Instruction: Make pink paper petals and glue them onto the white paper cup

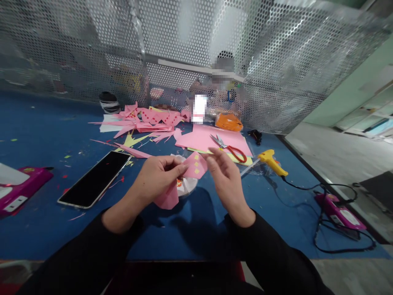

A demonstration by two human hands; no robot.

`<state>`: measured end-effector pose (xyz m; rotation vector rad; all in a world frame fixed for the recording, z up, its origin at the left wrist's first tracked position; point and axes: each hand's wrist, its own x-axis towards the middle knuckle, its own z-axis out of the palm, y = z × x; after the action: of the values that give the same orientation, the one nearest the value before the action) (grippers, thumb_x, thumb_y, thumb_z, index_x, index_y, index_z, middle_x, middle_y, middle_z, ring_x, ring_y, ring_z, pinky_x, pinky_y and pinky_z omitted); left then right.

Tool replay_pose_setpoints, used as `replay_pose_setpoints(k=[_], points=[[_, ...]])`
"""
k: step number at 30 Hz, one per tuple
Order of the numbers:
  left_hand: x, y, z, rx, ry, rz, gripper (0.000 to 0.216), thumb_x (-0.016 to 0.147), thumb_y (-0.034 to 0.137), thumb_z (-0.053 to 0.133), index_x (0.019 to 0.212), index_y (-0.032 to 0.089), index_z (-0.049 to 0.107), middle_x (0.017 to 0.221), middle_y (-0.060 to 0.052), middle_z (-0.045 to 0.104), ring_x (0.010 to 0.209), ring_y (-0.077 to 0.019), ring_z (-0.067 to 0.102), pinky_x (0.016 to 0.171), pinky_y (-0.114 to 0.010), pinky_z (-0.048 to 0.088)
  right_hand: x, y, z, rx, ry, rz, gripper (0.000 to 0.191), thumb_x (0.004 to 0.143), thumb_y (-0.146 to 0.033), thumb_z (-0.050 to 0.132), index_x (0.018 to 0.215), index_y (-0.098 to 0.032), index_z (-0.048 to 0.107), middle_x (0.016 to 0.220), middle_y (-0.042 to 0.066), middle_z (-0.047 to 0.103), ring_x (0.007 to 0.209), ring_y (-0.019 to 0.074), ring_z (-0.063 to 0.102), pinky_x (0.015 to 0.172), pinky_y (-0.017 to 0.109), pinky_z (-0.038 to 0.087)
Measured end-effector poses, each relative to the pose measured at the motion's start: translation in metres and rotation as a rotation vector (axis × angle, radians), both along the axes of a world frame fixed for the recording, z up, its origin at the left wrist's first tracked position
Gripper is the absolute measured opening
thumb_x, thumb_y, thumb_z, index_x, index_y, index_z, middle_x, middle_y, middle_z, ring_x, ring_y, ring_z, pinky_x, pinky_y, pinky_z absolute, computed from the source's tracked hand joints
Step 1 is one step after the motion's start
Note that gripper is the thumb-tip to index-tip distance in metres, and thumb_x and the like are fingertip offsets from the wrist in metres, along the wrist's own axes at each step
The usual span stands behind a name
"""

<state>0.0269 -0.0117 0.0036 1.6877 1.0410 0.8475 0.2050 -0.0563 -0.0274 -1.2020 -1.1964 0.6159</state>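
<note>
Between my two hands is a folded strip of pink paper (190,167) with small yellow squares in a row on its face. My left hand (161,174) pinches it between thumb and fingers, and a pink flap hangs below that hand. At the strip's right edge, the fingertips of my right hand (225,176) are closed together; whether they grip the paper or a tiny piece I cannot make out. Under the paper, partly hidden, lies a white round item (187,186) with red and yellow marks. Red-handled scissors (230,148) rest beyond my right hand on pink sheets (211,137).
A black-screened phone (95,178) lies left. Pink paper cut-outs (144,119) and scraps are heaped at the back before a perforated metal screen (184,45). Right are a yellow glue gun (272,162), its black cord and a purple power strip (340,211). An orange packet (229,122) sits behind.
</note>
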Motion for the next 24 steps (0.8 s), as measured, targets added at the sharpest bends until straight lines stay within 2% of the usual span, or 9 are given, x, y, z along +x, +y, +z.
replay_pose_setpoints(k=[3,5,7,10,14,16,20,22,24], points=[[-0.001,0.000,0.000,-0.005,0.009,-0.010,0.029,0.080,0.043,0.068,0.066,0.018,0.068,0.061,-0.002,0.065,0.058,-0.0135,0.055,0.058,-0.026,0.043,0.006,-0.004,0.005,0.301,-0.197,-0.248,0.041,0.096,-0.038,0.059,0.135,-0.027,0.055,0.139,0.011,0.061,0.126,0.0256,0.059,0.109,0.049,0.043],[-0.002,0.000,-0.002,0.002,0.014,-0.022,0.029,0.080,0.043,0.068,0.066,0.018,0.068,0.060,-0.001,0.065,0.057,-0.0132,0.056,0.057,-0.025,0.042,0.009,-0.006,0.008,0.373,-0.322,-0.292,0.043,0.094,-0.034,0.063,0.135,-0.028,0.055,0.138,0.010,0.063,0.129,0.0267,0.058,0.112,0.050,0.040],[-0.002,0.000,-0.004,0.028,0.030,-0.036,0.029,0.080,0.043,0.068,0.065,0.018,0.067,0.060,-0.001,0.066,0.057,-0.0133,0.057,0.057,-0.025,0.043,0.009,-0.005,0.009,0.278,-0.343,-0.184,0.037,0.091,-0.034,0.067,0.128,-0.027,0.061,0.123,0.009,0.071,0.117,0.0261,0.065,0.105,0.048,0.046],[-0.001,0.000,-0.007,0.094,0.108,-0.066,0.027,0.081,0.040,0.067,0.064,0.019,0.069,0.060,0.000,0.068,0.058,-0.0144,0.060,0.059,-0.025,0.044,0.006,-0.002,0.006,0.022,-0.221,0.052,0.027,0.087,-0.038,0.071,0.110,-0.023,0.068,0.094,0.004,0.076,0.086,0.0204,0.070,0.080,0.036,0.054],[-0.002,0.000,-0.009,0.172,0.187,-0.084,0.029,0.084,0.045,0.066,0.070,0.022,0.075,0.065,0.000,0.074,0.062,-0.0179,0.066,0.060,-0.027,0.047,0.003,0.002,0.006,-0.146,-0.100,0.182,0.021,0.082,-0.040,0.072,0.083,-0.019,0.072,0.058,-0.004,0.059,0.055,0.0108,0.050,0.054,0.025,0.040],[-0.003,-0.001,-0.007,0.265,0.155,0.042,0.028,0.085,0.049,0.066,0.084,0.024,0.079,0.080,-0.002,0.079,0.075,-0.0210,0.072,0.068,-0.030,0.052,0.005,0.004,0.008,-0.165,-0.005,0.164,0.023,0.079,-0.041,0.073,0.077,-0.019,0.072,0.054,-0.005,0.053,0.051,0.0095,0.043,0.051,0.024,0.035],[-0.008,-0.003,-0.001,0.604,0.013,0.490,0.023,0.090,0.041,0.067,0.104,0.027,0.076,0.104,-0.002,0.078,0.096,-0.0224,0.072,0.089,-0.035,0.053,0.010,0.009,0.011,-0.105,0.222,0.048,0.025,0.072,-0.043,0.077,0.071,-0.019,0.069,0.056,-0.006,0.051,0.054,0.0093,0.038,0.051,0.024,0.032],[-0.010,-0.001,0.000,0.710,-0.049,0.620,0.021,0.091,0.039,0.068,0.105,0.026,0.075,0.105,-0.003,0.077,0.096,-0.0216,0.070,0.089,-0.035,0.052,0.012,0.013,0.012,-0.074,0.295,-0.003,0.027,0.069,-0.044,0.079,0.071,-0.019,0.068,0.058,-0.006,0.050,0.056,0.0092,0.037,0.053,0.024,0.031],[-0.010,0.002,-0.003,0.668,-0.137,0.654,0.024,0.089,0.038,0.071,0.106,0.022,0.075,0.105,-0.004,0.075,0.093,-0.0204,0.068,0.084,-0.033,0.052,0.015,0.015,0.011,-0.053,0.333,-0.050,0.029,0.067,-0.045,0.080,0.070,-0.019,0.067,0.058,-0.007,0.049,0.056,0.0089,0.036,0.054,0.024,0.029]])
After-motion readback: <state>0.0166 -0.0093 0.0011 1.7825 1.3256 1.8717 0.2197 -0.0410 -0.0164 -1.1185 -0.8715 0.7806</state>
